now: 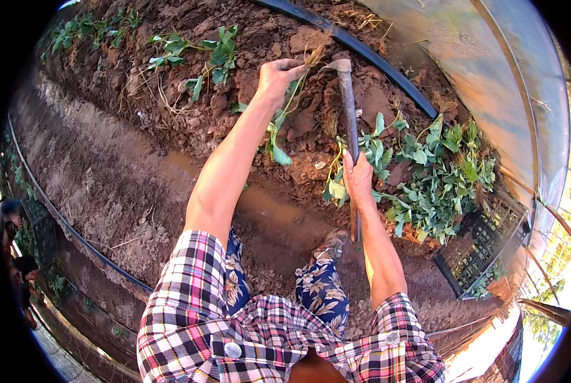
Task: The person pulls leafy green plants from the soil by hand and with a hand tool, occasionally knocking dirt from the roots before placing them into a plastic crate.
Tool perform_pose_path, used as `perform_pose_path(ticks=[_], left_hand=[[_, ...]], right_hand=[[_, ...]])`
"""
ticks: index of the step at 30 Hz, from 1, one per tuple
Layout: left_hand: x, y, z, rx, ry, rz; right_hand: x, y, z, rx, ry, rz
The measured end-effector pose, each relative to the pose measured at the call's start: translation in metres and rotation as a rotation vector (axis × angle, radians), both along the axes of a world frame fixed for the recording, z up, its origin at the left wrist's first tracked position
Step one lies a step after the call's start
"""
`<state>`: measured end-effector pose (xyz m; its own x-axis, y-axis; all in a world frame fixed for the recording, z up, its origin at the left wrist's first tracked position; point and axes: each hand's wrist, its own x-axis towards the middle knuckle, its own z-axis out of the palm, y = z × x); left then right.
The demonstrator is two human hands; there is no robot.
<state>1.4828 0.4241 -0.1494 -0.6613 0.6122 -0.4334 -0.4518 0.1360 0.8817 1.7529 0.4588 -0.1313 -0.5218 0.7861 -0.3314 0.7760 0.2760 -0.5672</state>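
My left hand (276, 79) pinches a bare-root seedling (289, 103) near its tan roots, and its leaves hang down toward me over the raised soil bed (309, 129). In my right hand (358, 176) is the dark handle of a small hand hoe (347, 91). The hoe's muddy metal head (339, 65) is at the top, just right of the seedling's roots, and its blade points left. Loose seedlings (378, 148) lie on the soil around my right hand. Farther left, planted seedlings (220, 55) stand in the bed.
A black drip hose (376, 60) curves along the bed's far side, beside plastic sheeting (486, 72). A heap of seedlings (433, 191) lies by a tilted black plastic crate (486, 239). Muddy water (271, 206) fills the furrow. A person (19, 268) is at the far left.
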Motion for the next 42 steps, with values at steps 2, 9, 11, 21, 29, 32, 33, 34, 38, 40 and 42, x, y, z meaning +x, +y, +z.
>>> perform_pose_path(ticks=[2, 9, 11, 21, 29, 32, 33, 34, 38, 40, 42], left_hand=[[-0.008, 0.029, -0.012, -0.232, 0.143, -0.08], [-0.012, 0.067, -0.042, -0.823, 0.828, -0.557], [-0.003, 0.069, -0.018, -0.917, 0.825, -0.626], [0.006, 0.042, -0.027, -0.839, 0.998, -0.678], [0.01, 0.051, -0.041, -0.828, 1.113, -0.725], [-0.005, 0.046, -0.017, -0.79, 0.933, -0.854], [-0.004, 0.036, -0.005, -0.64, 1.193, -0.628], [0.01, 0.024, 0.011, -0.449, 1.424, -0.393], [0.098, -0.021, 0.032, -0.418, 0.87, -0.341], [0.137, -0.021, 0.015, -0.645, 0.56, -0.441], [0.168, -0.011, -0.025, -0.709, 0.198, -0.233]], right_hand=[[0.002, 0.0, -0.003, -0.025, 0.046, -0.016], [0.007, 0.004, 0.002, -0.073, 0.062, -0.046], [0.005, 0.003, 0.005, -0.09, 0.071, -0.072], [-0.002, 0.033, 0.085, -0.158, 0.278, -0.198], [-0.032, 0.057, 0.053, -0.066, -0.077, -0.037], [-0.04, 0.05, 0.061, -0.102, 0.103, -0.12], [-0.037, 0.044, 0.071, -0.187, 0.137, -0.218], [-0.019, 0.038, 0.079, -0.064, 0.163, -0.241], [0.089, -0.002, 0.082, -0.018, 0.293, -0.5], [0.135, -0.036, 0.099, -0.112, 0.257, -0.589], [0.178, -0.071, 0.127, -0.266, 0.128, -0.719]])
